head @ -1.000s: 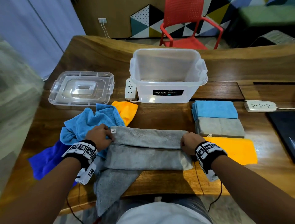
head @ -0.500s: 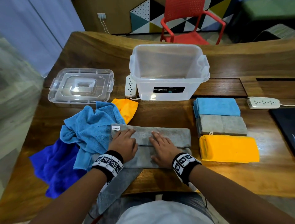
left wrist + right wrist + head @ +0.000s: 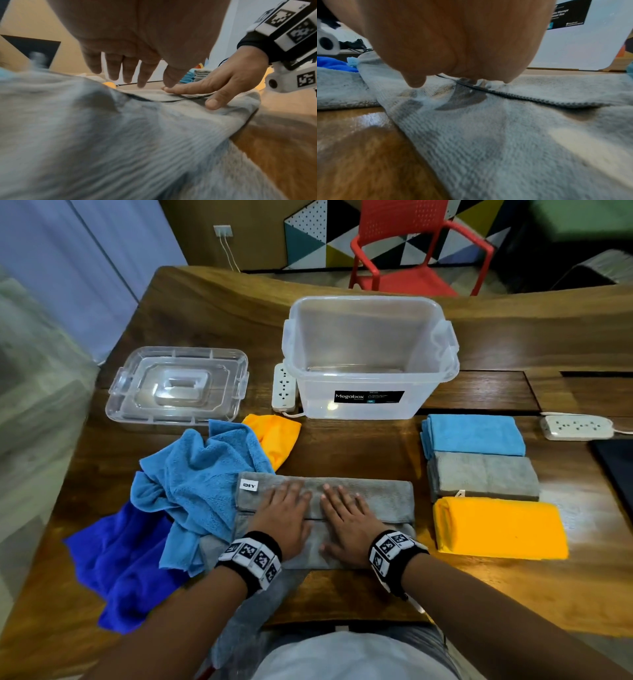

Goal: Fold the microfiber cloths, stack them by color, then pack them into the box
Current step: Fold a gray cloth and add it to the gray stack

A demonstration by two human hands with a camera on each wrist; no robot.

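My left hand (image 3: 286, 517) and my right hand (image 3: 349, 518) lie flat, side by side, on the middle of the grey cloth (image 3: 383, 498). The fingers are straight and spread. They press down and hold nothing.

A second ago my hands were out at the two ends of this cloth, pulling the top half over. Now they have come together in the middle. I think the long fold is done and I am patting it smooth. Next it likely needs folding end to end, to match the folded grey stack (image 3: 483, 475) on my right.

The cloth sits near the front edge of the table (image 3: 359, 446), and another grey piece hangs off that edge by my lap. On the left it touches the loose light blue cloth (image 3: 202, 474), with the dark blue cloth (image 3: 123, 559) and a loose orange cloth (image 3: 274, 436) beyond. On the right there is a thin strip of bare wood, then the folded light blue stack (image 3: 474, 434), grey stack and folded orange stack (image 3: 500, 529).

The box (image 3: 370, 357) stands open behind, with nothing in it, and its lid (image 3: 176, 385) lies to the left.
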